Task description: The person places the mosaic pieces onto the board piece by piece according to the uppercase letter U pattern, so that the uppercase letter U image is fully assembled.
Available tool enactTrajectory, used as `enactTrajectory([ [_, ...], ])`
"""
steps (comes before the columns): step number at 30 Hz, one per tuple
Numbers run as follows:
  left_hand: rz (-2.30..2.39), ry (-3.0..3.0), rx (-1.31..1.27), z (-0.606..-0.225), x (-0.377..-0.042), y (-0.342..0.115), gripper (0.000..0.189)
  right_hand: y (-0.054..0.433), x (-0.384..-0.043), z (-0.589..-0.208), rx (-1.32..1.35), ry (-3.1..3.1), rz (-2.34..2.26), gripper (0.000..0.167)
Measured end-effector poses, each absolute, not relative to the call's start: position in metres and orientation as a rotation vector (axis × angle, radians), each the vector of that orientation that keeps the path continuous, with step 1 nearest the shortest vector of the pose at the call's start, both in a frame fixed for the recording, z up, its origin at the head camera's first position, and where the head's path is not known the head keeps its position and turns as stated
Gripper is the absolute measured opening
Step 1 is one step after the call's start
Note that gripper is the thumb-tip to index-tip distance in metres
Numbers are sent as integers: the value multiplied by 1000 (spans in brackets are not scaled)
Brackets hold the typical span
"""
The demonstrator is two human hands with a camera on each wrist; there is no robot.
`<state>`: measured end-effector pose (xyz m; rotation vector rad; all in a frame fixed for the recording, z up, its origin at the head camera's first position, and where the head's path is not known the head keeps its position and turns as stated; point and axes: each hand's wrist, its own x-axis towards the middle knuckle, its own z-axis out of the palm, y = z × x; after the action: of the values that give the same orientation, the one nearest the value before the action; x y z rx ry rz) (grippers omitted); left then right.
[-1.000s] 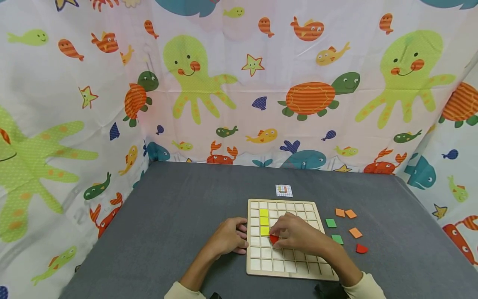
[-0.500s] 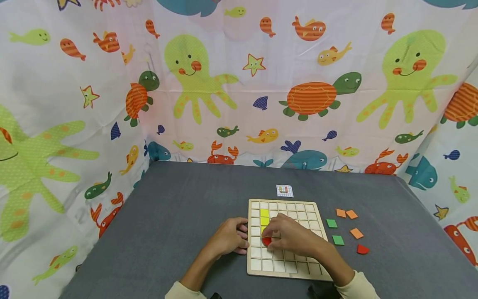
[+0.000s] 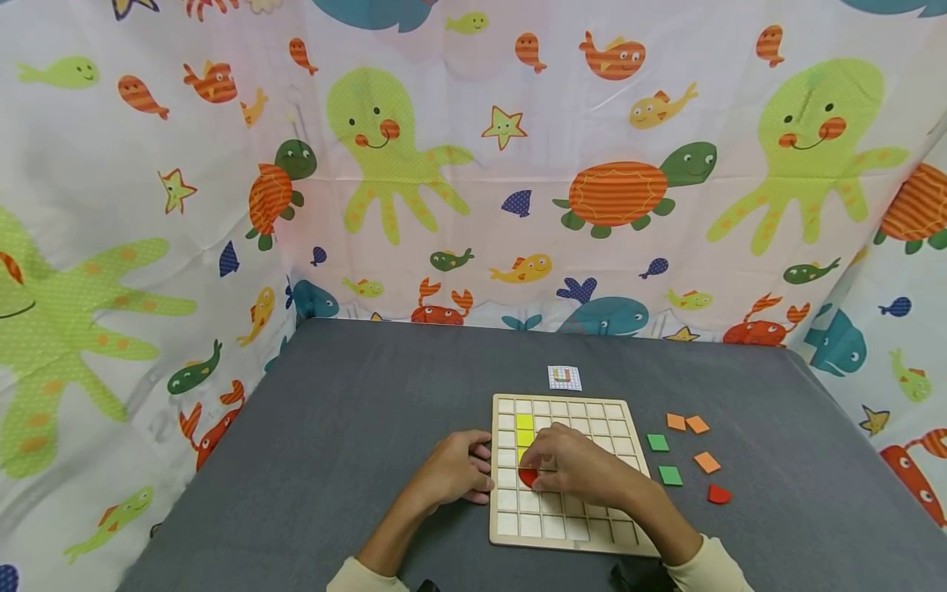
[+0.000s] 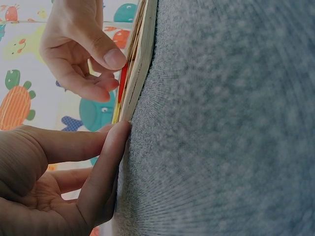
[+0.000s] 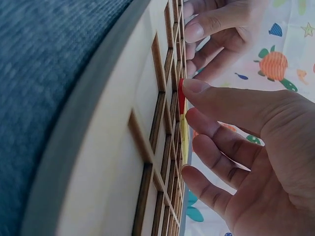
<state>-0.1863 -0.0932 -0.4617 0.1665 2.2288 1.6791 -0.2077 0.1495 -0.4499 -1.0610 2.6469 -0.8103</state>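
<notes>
A wooden grid board (image 3: 540,543) lies on the table, yellow squares (image 3: 524,430) filling part of one column. Just below them is a red tile (image 3: 528,478) with one rounded side, in the same column. My right hand (image 3: 584,469) pinches this tile, thumb on its near side and a finger beyond; in the right wrist view the thumb tip is against the red tile (image 5: 182,96). My left hand (image 3: 453,469) touches the board's left edge with extended fingertips, seen close up in the left wrist view with the board's side (image 4: 142,54).
Right of the board lie several orange squares (image 3: 706,463), two green squares (image 3: 669,475) and another rounded red tile (image 3: 719,494). A small pattern card (image 3: 565,378) sits behind the board. A sea-animal curtain (image 3: 473,205) surrounds the grey table (image 3: 385,378).
My right hand has moved slightly left with the red tile, which now sits under the yellow column; over the last half second it barely moves. The left hand stays at the board's edge.
</notes>
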Motion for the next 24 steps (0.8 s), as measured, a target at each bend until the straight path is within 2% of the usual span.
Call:
enactTrajectory([
  [11, 1659, 2249, 167, -462, -187, -93, 71, 155, -209, -452, -1058, 2657, -818, 19],
  [24, 1659, 2251, 164, -464, -187, -93, 72, 196, -207, -453, -889, 2711, -884, 26],
])
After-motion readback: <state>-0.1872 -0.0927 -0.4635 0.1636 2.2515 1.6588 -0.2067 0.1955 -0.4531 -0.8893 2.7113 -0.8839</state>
